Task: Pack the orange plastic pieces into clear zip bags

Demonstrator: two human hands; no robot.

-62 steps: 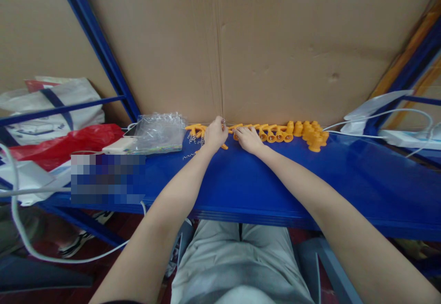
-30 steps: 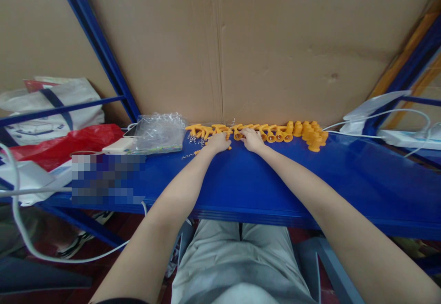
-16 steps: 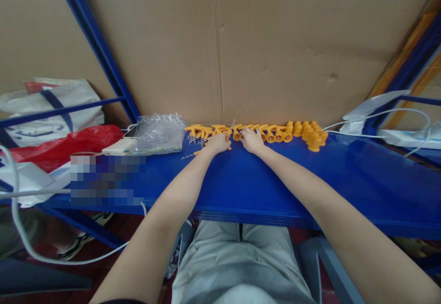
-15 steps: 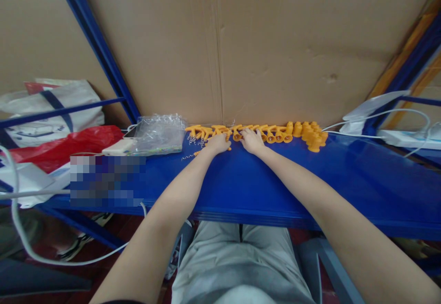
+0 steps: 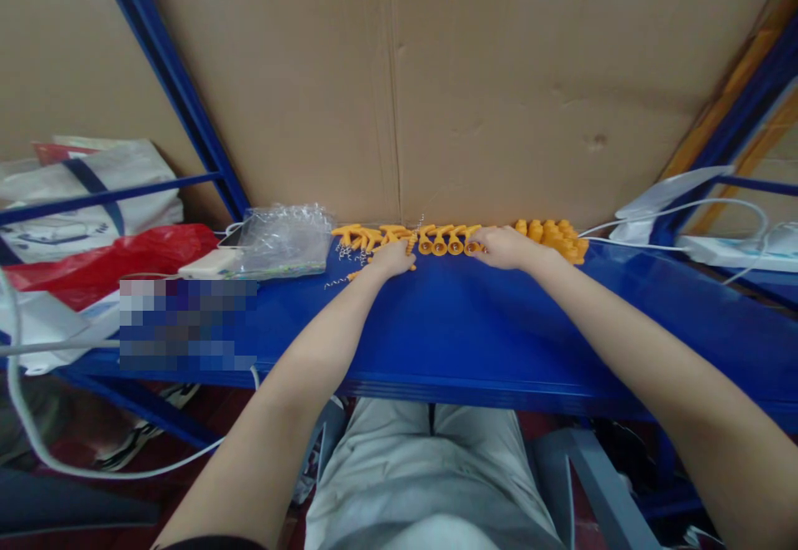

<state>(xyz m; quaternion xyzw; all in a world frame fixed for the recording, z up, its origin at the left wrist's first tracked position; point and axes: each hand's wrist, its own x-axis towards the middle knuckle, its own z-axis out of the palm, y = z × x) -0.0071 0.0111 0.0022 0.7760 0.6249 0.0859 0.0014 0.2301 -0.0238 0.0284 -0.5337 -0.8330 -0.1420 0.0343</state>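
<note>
Nearest: grey-trousered lap point(image 5: 430, 467) under the front edge of the blue tabletop point(image 5: 474, 342), both forearms stretched across it toward the far side.

Further out, on the tabletop's left end, a pixelated patch, with a red bag point(image 5: 105, 259) just beyond and a white bag point(image 5: 87, 193) with blue straps behind that. White cable point(image 5: 37, 442) looping down off that left end, toward the floor.

At the tabletop's far edge, against the cardboard wall point(image 5: 436, 85): a row of orange parts point(image 5: 442, 240), some T-shaped, some like small cones. Left hand point(image 5: 394, 257) lying knuckles up at the row's left-middle, fingers curled down onto the parts there (whether anything is actually pinched cannot be told, since the fingertips are hidden). Right hand point(image 5: 504, 247) lying over the row further right, fingers bent and resting on the parts; grip likewise not readable. Heap of stubbier orange pieces point(image 5: 558, 237) just right of that hand. Small wire springs point(image 5: 349, 255) scattered on the tabletop left of the left hand.

Left of the row: a clear plastic bag point(image 5: 283, 238), crumpled, with a white power bank point(image 5: 209, 265) touching its left edge.

Tabletop's far right: a white power strip point(image 5: 729, 252) and white cables point(image 5: 673, 218) running toward the row.
</note>
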